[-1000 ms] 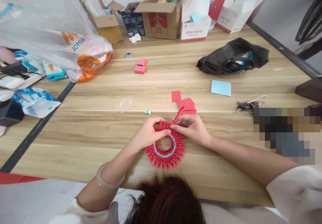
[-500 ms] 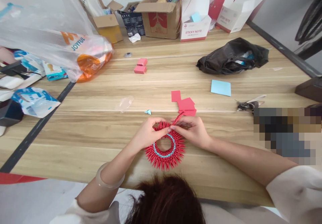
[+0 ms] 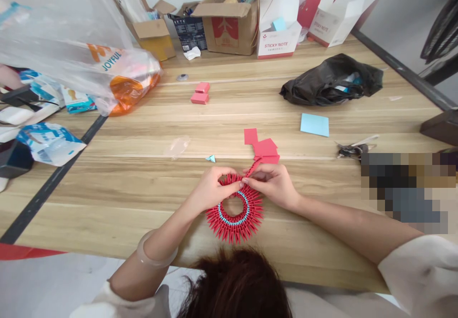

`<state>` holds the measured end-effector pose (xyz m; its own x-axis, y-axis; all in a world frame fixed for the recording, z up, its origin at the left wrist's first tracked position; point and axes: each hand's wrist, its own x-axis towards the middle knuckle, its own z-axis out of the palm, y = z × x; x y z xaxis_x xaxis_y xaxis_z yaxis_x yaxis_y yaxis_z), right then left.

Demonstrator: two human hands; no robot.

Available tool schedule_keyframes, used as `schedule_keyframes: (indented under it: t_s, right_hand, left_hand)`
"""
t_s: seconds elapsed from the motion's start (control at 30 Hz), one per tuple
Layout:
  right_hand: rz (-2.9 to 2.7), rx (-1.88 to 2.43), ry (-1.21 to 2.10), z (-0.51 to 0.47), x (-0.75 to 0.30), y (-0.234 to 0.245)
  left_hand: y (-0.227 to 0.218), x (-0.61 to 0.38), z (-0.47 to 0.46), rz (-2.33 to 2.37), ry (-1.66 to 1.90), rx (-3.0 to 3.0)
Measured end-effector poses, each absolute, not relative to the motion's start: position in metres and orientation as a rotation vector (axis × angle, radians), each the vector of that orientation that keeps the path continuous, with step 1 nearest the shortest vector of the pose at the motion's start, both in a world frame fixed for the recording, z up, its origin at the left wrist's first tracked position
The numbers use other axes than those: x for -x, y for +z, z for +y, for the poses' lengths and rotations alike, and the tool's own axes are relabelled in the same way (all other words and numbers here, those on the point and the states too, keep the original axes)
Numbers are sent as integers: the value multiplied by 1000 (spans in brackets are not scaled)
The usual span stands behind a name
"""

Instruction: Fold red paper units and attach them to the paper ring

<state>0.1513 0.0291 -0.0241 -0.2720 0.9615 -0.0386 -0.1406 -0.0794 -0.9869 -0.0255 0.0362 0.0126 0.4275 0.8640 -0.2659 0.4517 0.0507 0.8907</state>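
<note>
A round red folded-paper ring [image 3: 234, 227], with a light blue band near its hollow middle, lies on the table. My left hand [image 3: 217, 188] grips its upper left rim between thumb and fingers. On the upper right side my right hand [image 3: 274, 184] is closed around the base of a chain of red folded pieces [image 3: 253, 168], which slants up from the ring. Both thumb tips almost meet there, so the exact pinch is hidden. Just beyond lie red paper sheets [image 3: 265, 147] and one small blue folded piece [image 3: 211, 158].
Pink paper blocks [image 3: 199, 98] and a light blue pad [image 3: 314, 124] rest farther off. A black plastic bag [image 3: 332, 80] is at the right, keys [image 3: 352, 150] below it. Along the back stand a cardboard box [image 3: 229, 27] and sticky note boxes [image 3: 278, 46]; a clear bag [image 3: 132, 82] is left.
Almost nothing differs. The ring's near edge has tipped very slightly toward me, while both hands keep their hold at the same spot.
</note>
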Motion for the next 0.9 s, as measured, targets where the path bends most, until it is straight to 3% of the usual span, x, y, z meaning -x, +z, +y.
schedule_keyframes:
  t_s: [0.47, 0.67, 0.9]
  right_hand:
    - [-890, 1086, 1486, 44, -154, -18]
    - [-919, 1093, 1478, 46, -156, -18]
    - [-1027, 1101, 1488, 45, -157, -22]
  left_hand:
    - [13, 27, 39, 1171, 552, -1382]
    - [15, 30, 42, 1081, 567, -1129]
    - [19, 27, 40, 1123, 618, -1238]
